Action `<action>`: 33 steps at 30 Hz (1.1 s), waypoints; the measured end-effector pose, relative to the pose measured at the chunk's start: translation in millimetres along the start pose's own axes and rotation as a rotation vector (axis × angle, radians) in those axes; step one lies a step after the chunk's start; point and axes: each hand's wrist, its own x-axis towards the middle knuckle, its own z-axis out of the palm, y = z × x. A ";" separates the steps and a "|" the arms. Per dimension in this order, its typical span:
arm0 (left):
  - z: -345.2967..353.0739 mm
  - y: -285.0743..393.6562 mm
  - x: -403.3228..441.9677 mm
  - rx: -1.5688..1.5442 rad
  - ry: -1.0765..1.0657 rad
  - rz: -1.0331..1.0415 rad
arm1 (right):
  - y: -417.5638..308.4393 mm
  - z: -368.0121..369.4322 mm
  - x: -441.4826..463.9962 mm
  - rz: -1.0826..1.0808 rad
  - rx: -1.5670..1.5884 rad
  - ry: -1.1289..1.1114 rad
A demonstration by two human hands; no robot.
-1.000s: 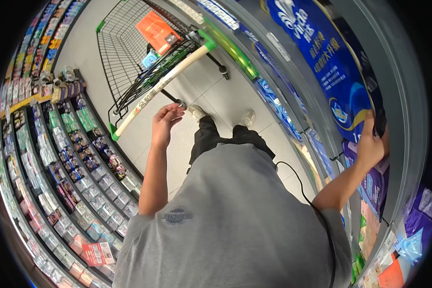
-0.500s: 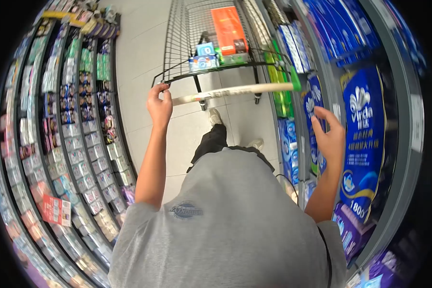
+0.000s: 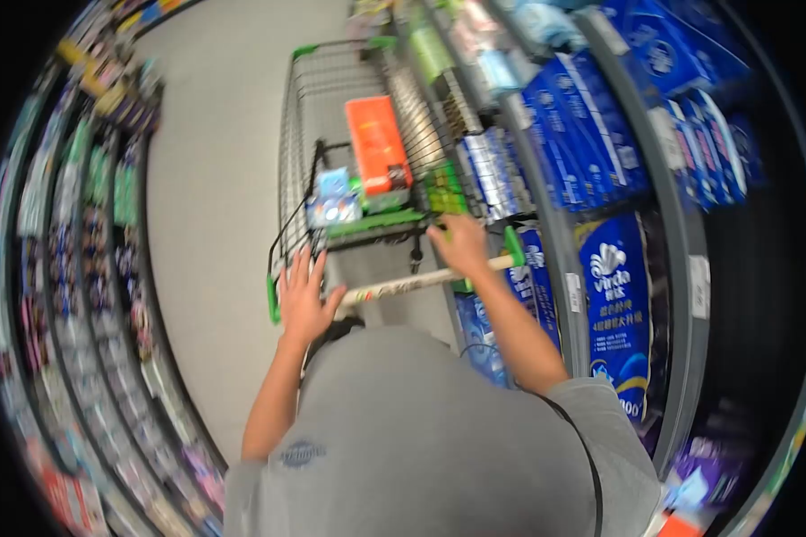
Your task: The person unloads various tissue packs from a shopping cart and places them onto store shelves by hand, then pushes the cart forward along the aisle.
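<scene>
The shopping cart stands in front of me, its pale handle bar with green ends crossing just ahead of my body. My left hand lies at the left part of the bar, fingers spread and pointing forward. Over the right part of the bar is my right hand, its fingers bent and slightly blurred; whether it grips the bar is hard to tell. Inside the cart are an orange package, a light blue pack and a blue-white pack, with something green beside them.
Shelves of small packages line the left side. On the right, shelves hold blue Vinda packs, more blue packs and purple packs. Grey floor runs ahead between them. A black cable hangs over my shirt.
My right hand has moved from the blue Vinda pack on the right shelf to the cart's handle bar. My left hand has opened at the bar. The cart now sits straighter ahead.
</scene>
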 end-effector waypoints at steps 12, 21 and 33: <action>5.3 -8.8 25.1 -0.101 -0.096 0.077 | -6.3 16.0 -0.2 0.196 -0.038 -0.186; 12.5 -12.6 35.9 -0.039 -0.210 0.004 | 0.4 16.1 0.0 0.201 0.053 -0.163; 25.5 -8.4 29.2 0.037 -0.174 -0.148 | 34.4 -13.6 -14.9 -0.056 0.047 -0.435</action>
